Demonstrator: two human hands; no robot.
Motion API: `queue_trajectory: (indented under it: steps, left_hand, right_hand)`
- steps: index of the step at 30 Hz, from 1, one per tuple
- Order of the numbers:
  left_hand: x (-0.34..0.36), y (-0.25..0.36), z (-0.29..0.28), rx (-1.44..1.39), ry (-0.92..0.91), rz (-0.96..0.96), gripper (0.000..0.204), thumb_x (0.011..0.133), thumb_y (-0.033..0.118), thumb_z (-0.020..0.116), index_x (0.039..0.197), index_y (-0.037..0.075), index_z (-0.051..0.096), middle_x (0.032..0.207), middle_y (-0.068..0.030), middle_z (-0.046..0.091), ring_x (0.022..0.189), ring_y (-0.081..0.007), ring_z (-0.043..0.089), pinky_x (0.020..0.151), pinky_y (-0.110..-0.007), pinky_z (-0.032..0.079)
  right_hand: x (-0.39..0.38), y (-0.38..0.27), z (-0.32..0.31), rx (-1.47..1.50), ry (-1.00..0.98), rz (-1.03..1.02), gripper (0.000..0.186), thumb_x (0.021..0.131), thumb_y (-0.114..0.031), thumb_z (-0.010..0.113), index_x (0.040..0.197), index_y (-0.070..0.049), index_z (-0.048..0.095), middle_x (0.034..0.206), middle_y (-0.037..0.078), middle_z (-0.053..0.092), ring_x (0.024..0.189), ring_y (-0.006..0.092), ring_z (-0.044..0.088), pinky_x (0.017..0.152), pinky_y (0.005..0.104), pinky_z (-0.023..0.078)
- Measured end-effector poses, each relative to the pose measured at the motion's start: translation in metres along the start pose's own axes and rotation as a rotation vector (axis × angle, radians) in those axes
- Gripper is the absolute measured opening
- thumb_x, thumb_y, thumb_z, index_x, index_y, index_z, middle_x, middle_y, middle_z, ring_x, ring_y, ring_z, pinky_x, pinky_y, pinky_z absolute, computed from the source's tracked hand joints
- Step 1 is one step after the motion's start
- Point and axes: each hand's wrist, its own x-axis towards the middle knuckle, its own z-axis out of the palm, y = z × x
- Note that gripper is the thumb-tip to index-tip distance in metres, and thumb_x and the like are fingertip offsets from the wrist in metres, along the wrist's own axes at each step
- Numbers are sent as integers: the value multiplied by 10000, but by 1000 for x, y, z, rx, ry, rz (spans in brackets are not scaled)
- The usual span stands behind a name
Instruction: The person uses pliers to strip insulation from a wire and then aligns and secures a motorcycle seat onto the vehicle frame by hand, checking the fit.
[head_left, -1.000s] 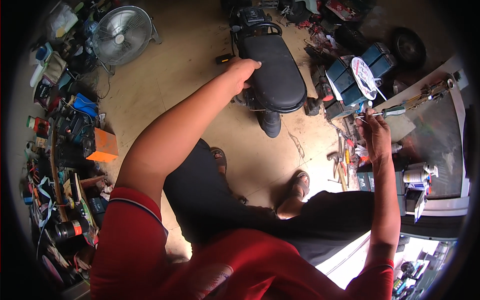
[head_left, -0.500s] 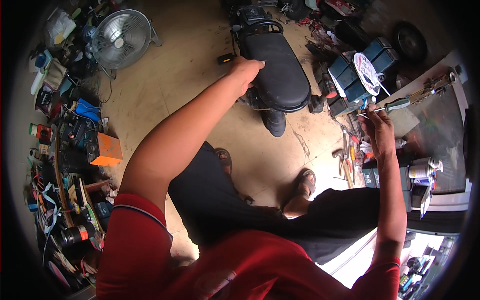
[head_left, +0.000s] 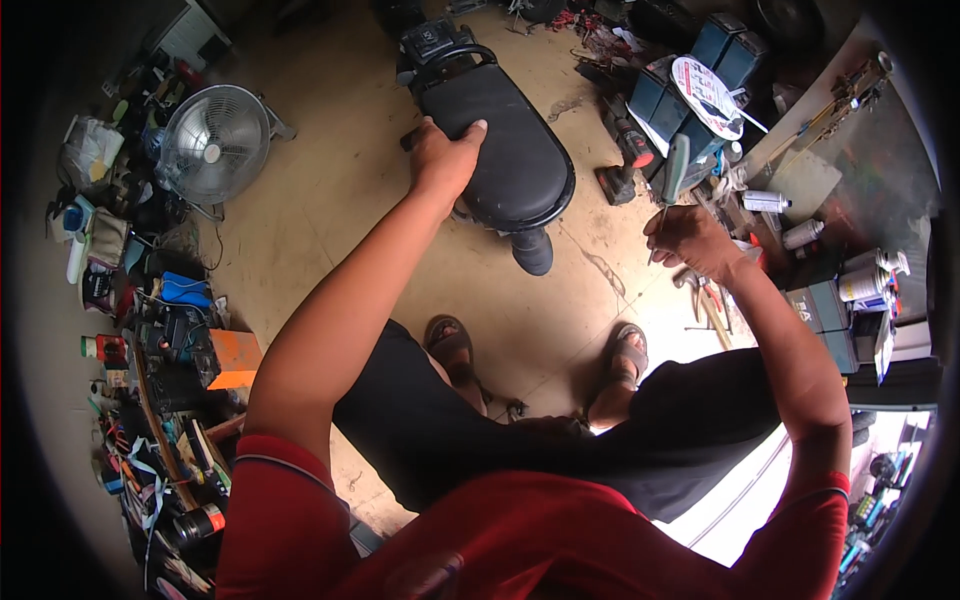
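A long black padded seat (head_left: 505, 135) with a tubular rim lies ahead of me on a small vehicle. My left hand (head_left: 447, 162) is closed on its left edge, the thumb on top and the other fingers mostly hidden at the side. To the right of the seat, my right hand (head_left: 692, 242) is closed around the shaft of a screwdriver (head_left: 677, 165). The grey-green handle points up, away from me, and the thin shaft comes out below the fingers. Its tip is in the air, apart from the seat.
A cordless drill (head_left: 622, 150) stands beside blue-grey batteries (head_left: 655, 100), on which a round white lid (head_left: 706, 97) rests. A hammer (head_left: 690, 280) and spray cans (head_left: 766, 201) are at the right. A fan (head_left: 215, 140) and crowded shelves line the left.
My right hand has come left and nearer, turning the screwdriver from sideways to upright. My left hand still holds the seat's edge. The whole view has shifted, with the seat now further left.
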Motion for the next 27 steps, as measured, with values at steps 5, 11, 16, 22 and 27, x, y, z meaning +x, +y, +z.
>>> queue_trajectory:
  steps: [5, 11, 16, 22, 27]
  left_hand:
    - [12, 7, 24, 214, 160, 88, 1007, 971, 539, 708, 1622, -115, 304, 1666, -317, 372, 1544, -447, 398, 1269, -468, 370]
    - [16, 7, 30, 378, 144, 158, 930, 1061, 538, 586, 1619, -144, 287, 1684, -347, 323, 1560, -467, 359, 1298, -461, 308]
    - [15, 2, 25, 236, 123, 212, 887, 1063, 514, 616, 1589, -153, 363, 1642, -340, 413, 1558, -431, 389, 1288, -423, 291]
    - [-5, 36, 39, 78, 87, -40, 780, 1085, 467, 634, 1669, 19, 375, 1582, -183, 532, 1425, -245, 529, 1185, -335, 418]
    - [9, 17, 20, 56, -5, -39, 628, 1151, 388, 520, 1635, 9, 388, 1479, -162, 602, 1303, -211, 613, 1115, -321, 486]
  right_hand:
    - [32, 28, -16, -286, -265, 153, 108, 907, -92, 737, 973, -6, 745, 843, 89, 732, 762, 181, 763, 697, 319, 644]
    - [96, 99, -29, -421, -472, 206, 111, 916, -78, 766, 1001, -9, 786, 939, 118, 763, 819, 208, 794, 700, 331, 675]
    - [133, 221, 2, -256, -427, 245, 113, 926, -85, 781, 980, 13, 798, 818, 124, 777, 715, 202, 790, 660, 333, 665]
    - [165, 328, 71, 156, -249, 310, 159, 941, -105, 758, 1004, 40, 776, 833, 140, 774, 708, 212, 771, 657, 354, 629]
    - [176, 362, 127, -284, 101, 39, 280, 1006, -266, 694, 940, -4, 768, 875, 202, 784, 798, 324, 779, 767, 430, 621]
